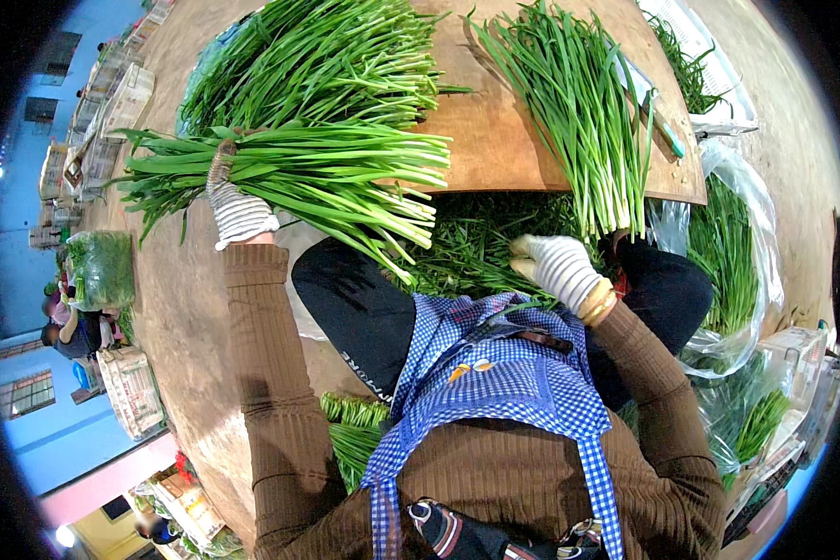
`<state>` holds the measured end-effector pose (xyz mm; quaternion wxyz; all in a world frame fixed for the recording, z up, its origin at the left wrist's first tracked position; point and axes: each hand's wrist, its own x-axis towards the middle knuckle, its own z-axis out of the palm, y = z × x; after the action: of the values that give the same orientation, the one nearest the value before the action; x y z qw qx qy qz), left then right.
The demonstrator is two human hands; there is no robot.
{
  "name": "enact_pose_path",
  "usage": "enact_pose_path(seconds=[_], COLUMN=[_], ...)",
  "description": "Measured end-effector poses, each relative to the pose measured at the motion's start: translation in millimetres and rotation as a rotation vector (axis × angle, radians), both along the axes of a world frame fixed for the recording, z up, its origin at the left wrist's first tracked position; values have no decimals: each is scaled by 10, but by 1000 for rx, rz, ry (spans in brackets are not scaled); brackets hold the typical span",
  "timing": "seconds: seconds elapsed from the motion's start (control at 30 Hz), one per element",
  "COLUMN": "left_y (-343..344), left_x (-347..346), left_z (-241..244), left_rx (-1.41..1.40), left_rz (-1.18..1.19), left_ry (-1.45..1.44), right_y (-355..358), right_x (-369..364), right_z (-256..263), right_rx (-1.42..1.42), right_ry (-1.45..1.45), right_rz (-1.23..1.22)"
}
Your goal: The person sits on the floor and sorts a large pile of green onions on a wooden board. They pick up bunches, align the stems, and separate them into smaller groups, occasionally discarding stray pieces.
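Observation:
My left hand (pixel 232 192), in a striped work glove, grips a bunch of long green chives (pixel 336 161) near its leafy end, with the pale stems fanned to the right. My right hand (pixel 556 266), gloved too, is just above the checked apron, beside loose green leaves (pixel 476 238) lying below the board's edge. Its fingers are bent, and whether they pinch anything I cannot tell. A large pile of chives (pixel 322 63) lies beyond the left hand. Another bunch (pixel 577 119) rests on the wooden board (pixel 490 140), its stem ends over the near edge.
A knife (pixel 654 112) with a green-tipped handle lies at the board's right. Right of me stand a white plastic crate (pixel 731 105) and clear bags of greens (pixel 724 252). Tied bundles (pixel 353 427) are by my left side. People (pixel 77 329) sit among crates far left.

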<state>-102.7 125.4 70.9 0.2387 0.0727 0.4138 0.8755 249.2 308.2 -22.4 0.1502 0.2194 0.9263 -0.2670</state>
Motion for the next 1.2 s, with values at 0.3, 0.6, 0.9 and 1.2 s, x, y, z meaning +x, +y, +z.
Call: enact_pose_path(seconds=[0.3,0.6,0.9,1.2], left_y=[174,236,-89,79], left_x=[175,334,-85,262], left_z=[-20,-68,-158,-95], left_rx=[52,-93,-172,-239], left_rz=[-121,-4,277,313], left_ry=[-7,66,-44,-130], right_y=[-359,-394,37,-760], right_x=[-1022,-1033,-430,-967], right_z=[330,39,-258,-2], right_rx=[-741,-1325,-681,-2070], right_ry=[514,478,-17,609], right_rz=[-453,-578,-434,-407])
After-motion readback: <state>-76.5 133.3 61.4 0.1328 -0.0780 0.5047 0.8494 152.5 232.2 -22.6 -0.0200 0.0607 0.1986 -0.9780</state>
